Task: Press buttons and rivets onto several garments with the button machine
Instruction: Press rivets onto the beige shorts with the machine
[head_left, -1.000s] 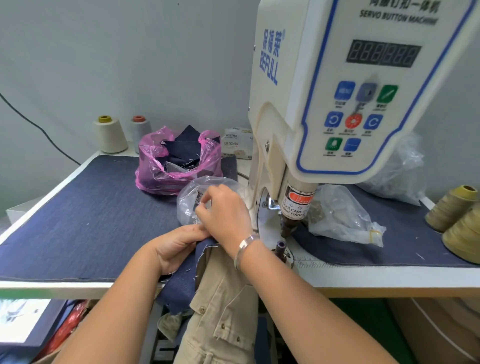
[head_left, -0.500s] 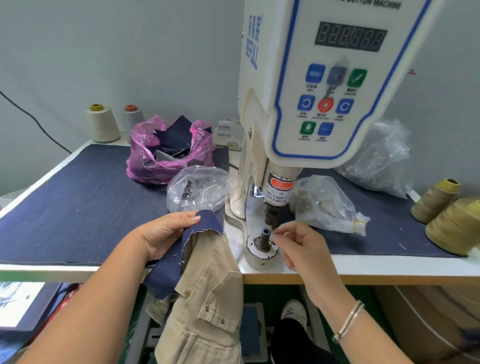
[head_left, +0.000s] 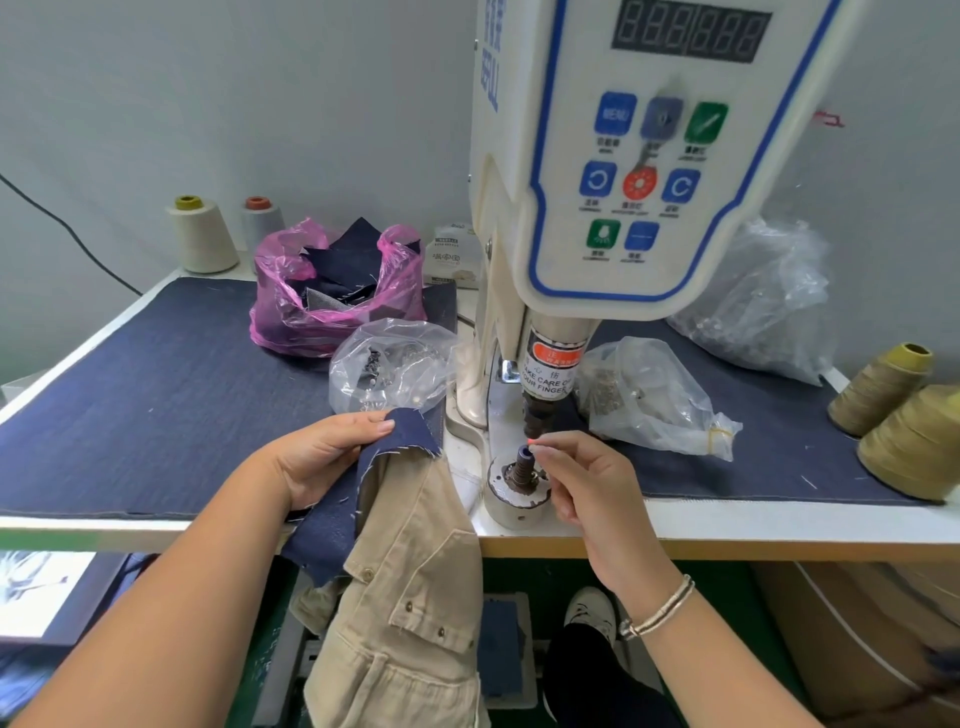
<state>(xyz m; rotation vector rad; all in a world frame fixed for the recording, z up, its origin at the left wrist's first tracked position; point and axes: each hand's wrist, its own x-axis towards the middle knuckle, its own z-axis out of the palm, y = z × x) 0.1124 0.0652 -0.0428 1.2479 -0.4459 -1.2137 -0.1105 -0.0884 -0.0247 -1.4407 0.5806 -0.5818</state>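
Note:
The white button machine (head_left: 613, 171) stands mid-table, its punch (head_left: 537, 421) hanging above the lower die post (head_left: 522, 462). My right hand (head_left: 582, 483) pinches something tiny at the top of that post; a red light dot falls on the fingertips. My left hand (head_left: 322, 457) holds a dark blue denim scrap (head_left: 400, 441) together with a khaki garment (head_left: 410, 582) that hangs over the table's front edge and carries several metal snaps. A clear bag of metal fasteners (head_left: 389, 364) lies just behind my left hand.
A second clear bag of rivets (head_left: 654, 400) sits right of the punch, a larger crumpled one (head_left: 758, 296) behind it. A pink bag of denim pieces (head_left: 332, 291) and thread cones (head_left: 200, 234) stand at the back left, olive cones (head_left: 914, 441) at the right. A foot (head_left: 592, 608) rests below.
My right hand left the fastener bag beside my left hand, crossed to the lower die and now pinches at its tip. The left hand kept its hold on the cloth.

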